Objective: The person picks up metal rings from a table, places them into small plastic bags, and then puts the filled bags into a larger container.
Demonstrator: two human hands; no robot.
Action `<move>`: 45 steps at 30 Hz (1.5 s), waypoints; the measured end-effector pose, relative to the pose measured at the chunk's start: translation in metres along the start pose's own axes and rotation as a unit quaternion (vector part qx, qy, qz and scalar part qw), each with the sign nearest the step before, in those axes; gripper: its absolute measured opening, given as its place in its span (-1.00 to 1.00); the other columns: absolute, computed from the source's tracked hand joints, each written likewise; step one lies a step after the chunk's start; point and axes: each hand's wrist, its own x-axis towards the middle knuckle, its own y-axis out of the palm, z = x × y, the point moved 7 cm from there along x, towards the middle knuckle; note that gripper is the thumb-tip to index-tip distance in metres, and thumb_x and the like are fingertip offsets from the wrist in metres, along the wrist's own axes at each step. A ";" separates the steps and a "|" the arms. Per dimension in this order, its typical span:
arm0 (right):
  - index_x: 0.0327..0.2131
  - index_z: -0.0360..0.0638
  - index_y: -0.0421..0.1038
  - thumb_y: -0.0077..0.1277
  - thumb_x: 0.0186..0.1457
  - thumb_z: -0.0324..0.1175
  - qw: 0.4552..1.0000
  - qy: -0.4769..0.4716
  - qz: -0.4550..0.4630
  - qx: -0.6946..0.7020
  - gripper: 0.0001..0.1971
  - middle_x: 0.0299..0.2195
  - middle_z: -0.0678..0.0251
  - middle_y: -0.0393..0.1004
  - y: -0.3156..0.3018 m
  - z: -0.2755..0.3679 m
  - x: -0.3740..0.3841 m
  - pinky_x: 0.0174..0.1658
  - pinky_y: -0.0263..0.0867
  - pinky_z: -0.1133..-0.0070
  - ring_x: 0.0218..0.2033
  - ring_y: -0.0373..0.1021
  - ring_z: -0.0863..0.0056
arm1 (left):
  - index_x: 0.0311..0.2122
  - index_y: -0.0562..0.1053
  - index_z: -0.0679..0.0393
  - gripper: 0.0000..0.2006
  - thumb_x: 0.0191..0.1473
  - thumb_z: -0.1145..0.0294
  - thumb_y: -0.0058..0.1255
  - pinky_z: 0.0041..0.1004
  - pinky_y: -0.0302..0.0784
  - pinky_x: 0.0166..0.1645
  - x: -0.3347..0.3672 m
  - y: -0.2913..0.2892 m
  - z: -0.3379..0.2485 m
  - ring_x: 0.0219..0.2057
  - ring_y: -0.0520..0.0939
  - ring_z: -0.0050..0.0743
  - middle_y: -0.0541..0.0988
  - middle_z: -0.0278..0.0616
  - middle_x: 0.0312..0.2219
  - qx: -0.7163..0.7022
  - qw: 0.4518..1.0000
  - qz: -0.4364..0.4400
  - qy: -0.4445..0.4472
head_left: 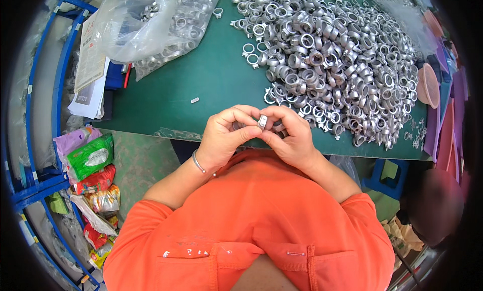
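Observation:
Close in front of my body, over the table's near edge, my left hand [229, 132] and my right hand [289, 132] meet fingertip to fingertip. Pinched between them is a small silver metal ring part [262, 122], its flat lug turned upward; my fingers hide much of it. Both hands are closed on this part. A small pale oblong piece [195, 100] lies alone on the green table [166, 97], beyond my left hand. Past my right hand spreads a big heap of similar silver metal rings [327, 59], some loose along its edge.
A clear plastic bag [173, 37] of ring parts lies at the far left, beside papers [92, 89] and a red pen [127, 75]. Blue shelving [55, 64] and colourful packets [90, 157] stand left. A pink basket [428, 85] and a blue stool [386, 177] are right.

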 end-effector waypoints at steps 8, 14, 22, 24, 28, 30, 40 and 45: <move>-0.23 -0.31 0.27 -0.45 0.21 -0.05 0.736 0.331 0.088 0.583 -0.54 -0.57 0.25 0.32 0.022 -0.027 -0.024 -0.69 0.09 0.71 -0.68 0.19 0.55 | -0.34 0.35 0.19 -0.80 0.16 0.27 -0.18 -0.65 0.30 -0.52 -0.011 -0.008 0.025 -0.56 0.37 -0.67 0.45 -0.27 -0.42 -0.127 0.972 -0.069 -0.186; -0.26 -0.31 0.29 -0.36 0.14 -0.18 0.857 0.306 0.106 0.400 -0.64 -0.39 0.16 0.38 0.020 -0.012 -0.025 -0.48 0.24 0.64 -0.41 0.33 0.40 | -0.24 0.35 0.23 -0.60 0.19 0.06 -0.35 -0.28 0.49 -0.19 -0.032 0.011 0.046 -0.33 0.53 -0.29 0.47 -0.13 -0.37 -0.249 0.902 -0.018 -0.353; -0.20 -0.26 0.32 -0.07 -0.10 -0.58 0.967 -0.148 0.130 -0.163 -0.70 -0.31 0.19 0.34 0.015 0.047 -0.015 -0.17 0.20 0.44 -0.28 0.27 0.25 | -0.23 0.38 0.25 -0.71 0.14 0.21 -0.22 -0.36 0.54 -0.40 -0.067 -0.008 0.072 -0.30 0.54 -0.19 0.49 -0.04 -0.30 -0.423 0.817 -0.038 -0.389; -0.34 -0.24 0.34 -0.07 -0.19 -0.60 0.938 -0.133 0.007 -0.319 -0.78 -0.50 0.18 0.31 -0.020 0.028 -0.015 -0.38 0.20 0.42 -0.45 0.27 0.20 | -0.24 0.39 0.24 -0.78 0.09 0.33 -0.17 -0.48 0.54 -0.51 -0.083 -0.025 0.080 -0.36 0.57 -0.17 0.50 -0.02 -0.35 -0.418 0.816 -0.076 -0.391; -0.31 -0.11 0.36 0.06 -0.13 -0.42 0.858 -0.037 -0.012 -0.512 -0.78 -0.54 0.27 0.24 -0.048 0.007 -0.010 -0.43 0.14 0.39 -0.47 0.24 0.27 | -0.22 0.35 0.28 -0.80 0.10 0.39 -0.20 -0.43 0.60 -0.40 -0.097 -0.056 0.110 -0.36 0.55 -0.15 0.47 0.03 -0.36 -0.409 0.808 -0.152 -0.396; -0.36 -0.12 0.34 0.08 -0.14 -0.39 0.846 -0.039 -0.011 -0.531 -0.79 -0.54 0.27 0.25 -0.043 0.009 -0.009 -0.44 0.13 0.39 -0.47 0.24 0.28 | -0.17 0.32 0.27 -0.78 0.10 0.40 -0.21 -0.31 0.54 -0.18 -0.092 -0.083 0.146 -0.23 0.50 -0.14 0.45 -0.01 -0.28 -0.371 0.803 -0.269 -0.381; -0.52 -0.29 0.29 0.11 -0.14 -0.58 0.987 0.069 -0.016 -0.147 -0.84 -0.35 0.26 0.35 -0.055 0.000 -0.023 -0.33 0.29 0.68 -0.34 0.32 0.55 | -0.11 0.34 0.19 -0.67 0.05 0.25 -0.08 -0.27 0.36 -0.06 -0.046 -0.087 0.178 -0.18 0.46 -0.26 0.45 -0.12 -0.18 -0.081 0.910 -0.184 -0.363; -0.35 -0.22 0.21 0.01 -0.08 -0.69 0.975 0.069 -0.012 0.212 -0.77 -0.18 0.13 0.30 -0.041 -0.013 -0.038 -0.15 0.29 0.56 -0.24 0.33 0.48 | -0.16 0.38 0.29 -0.73 0.02 0.40 -0.04 -0.41 0.41 -0.14 -0.045 -0.062 0.127 -0.25 0.50 -0.37 0.49 -0.11 -0.27 0.266 0.930 0.019 -0.251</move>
